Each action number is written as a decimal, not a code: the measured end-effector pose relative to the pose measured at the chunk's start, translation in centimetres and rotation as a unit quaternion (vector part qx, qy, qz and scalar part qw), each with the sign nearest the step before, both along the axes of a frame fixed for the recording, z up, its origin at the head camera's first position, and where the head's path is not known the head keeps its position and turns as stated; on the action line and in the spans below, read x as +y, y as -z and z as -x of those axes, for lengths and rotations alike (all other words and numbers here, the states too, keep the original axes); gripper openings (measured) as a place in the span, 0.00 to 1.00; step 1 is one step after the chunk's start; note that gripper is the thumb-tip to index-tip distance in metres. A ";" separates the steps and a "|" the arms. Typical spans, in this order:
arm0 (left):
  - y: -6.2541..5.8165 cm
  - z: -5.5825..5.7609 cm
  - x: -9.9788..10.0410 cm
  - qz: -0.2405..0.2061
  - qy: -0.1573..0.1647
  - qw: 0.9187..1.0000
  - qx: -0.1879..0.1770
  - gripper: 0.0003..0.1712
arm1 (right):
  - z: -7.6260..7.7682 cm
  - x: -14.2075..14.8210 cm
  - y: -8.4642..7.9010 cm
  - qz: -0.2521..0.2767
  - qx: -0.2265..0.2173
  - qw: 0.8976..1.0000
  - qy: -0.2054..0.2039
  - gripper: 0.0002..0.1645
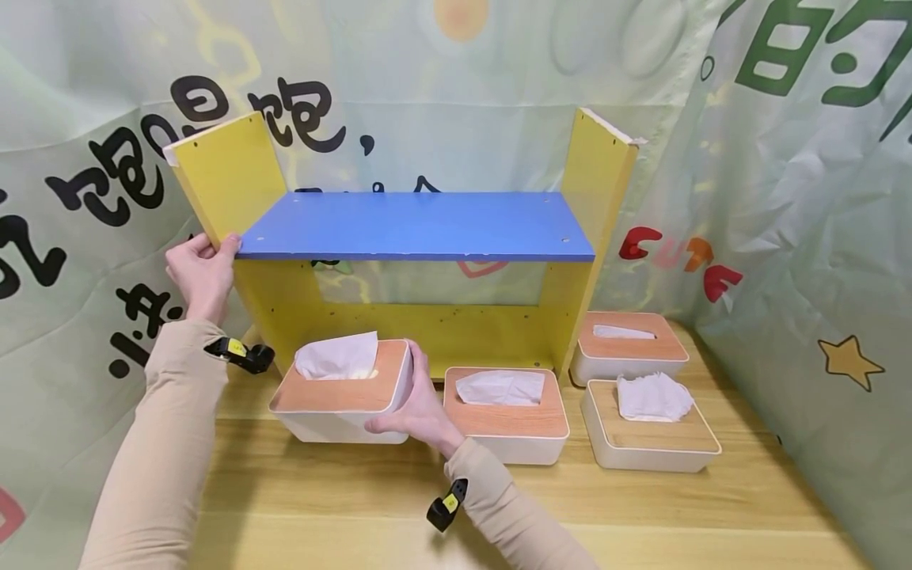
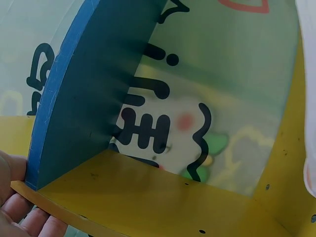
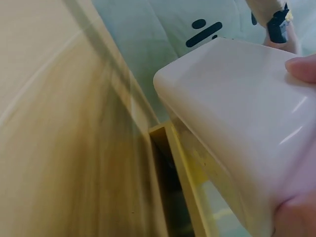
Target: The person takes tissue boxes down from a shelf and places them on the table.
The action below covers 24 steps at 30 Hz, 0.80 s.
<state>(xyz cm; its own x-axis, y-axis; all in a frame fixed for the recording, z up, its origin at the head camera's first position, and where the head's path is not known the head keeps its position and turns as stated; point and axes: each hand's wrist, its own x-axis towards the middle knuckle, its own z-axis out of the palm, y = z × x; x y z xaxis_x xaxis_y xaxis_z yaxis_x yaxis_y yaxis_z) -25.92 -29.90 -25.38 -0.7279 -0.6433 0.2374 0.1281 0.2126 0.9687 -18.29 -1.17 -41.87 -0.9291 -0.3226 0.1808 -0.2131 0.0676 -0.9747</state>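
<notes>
In the head view my left hand (image 1: 203,273) grips the left side panel of a yellow and blue shelf (image 1: 420,226), at the front end of its blue board. The left wrist view shows the thumb at the blue board (image 2: 64,98) and the fingers round the panel's edge. My right hand (image 1: 420,404) holds a white tissue box (image 1: 342,426) with a wood-look lid by its right end, in front of the shelf's lower left opening. A tissue sticks out of its slot. From the right wrist, the box's smooth white underside (image 3: 222,94) is seen, raised off the table.
A second tissue box (image 1: 506,423) stands before the shelf, right of my right hand. Two more, a front box (image 1: 655,455) and a back box (image 1: 627,348), stand beyond the shelf's right side. Printed cloth (image 1: 798,237) hangs behind and beside the wooden table (image 1: 342,514).
</notes>
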 end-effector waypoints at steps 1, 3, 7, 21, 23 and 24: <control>0.0 0.0 0.0 0.000 -0.001 1.000 0.000 0.22 | 0.0 -0.1 0.2 -0.002 -0.001 1.000 0.001 0.80; 0.0 0.0 0.0 0.002 -0.004 1.000 -0.001 0.22 | -0.1 -0.2 0.5 -0.003 -0.006 1.000 0.002 0.80; 0.0 0.0 -0.1 0.004 -0.005 1.000 -0.005 0.22 | -0.2 -0.4 0.9 -0.003 -0.006 1.000 0.006 0.80; 0.0 0.2 -0.2 0.004 0.001 1.000 0.000 0.23 | -0.4 -1.4 2.2 -0.016 0.002 0.999 0.038 0.81; 0.0 0.2 -0.1 0.001 0.001 1.000 0.002 0.23 | -0.4 -1.4 2.3 -0.015 -0.002 0.999 0.040 0.81; 0.0 0.2 -0.1 -0.002 0.002 1.000 0.003 0.23 | -0.4 -1.4 2.4 -0.016 -0.004 0.999 0.041 0.81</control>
<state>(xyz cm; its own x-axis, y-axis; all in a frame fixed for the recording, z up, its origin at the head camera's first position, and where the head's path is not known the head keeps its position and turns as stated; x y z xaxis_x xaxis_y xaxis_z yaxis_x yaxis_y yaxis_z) -26.08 -30.03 -25.41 -0.7289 -0.6417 0.2386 0.1345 0.2075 0.9690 -17.93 -2.62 -44.24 -0.9542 -0.2509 0.1631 -0.1969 0.1160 -0.9735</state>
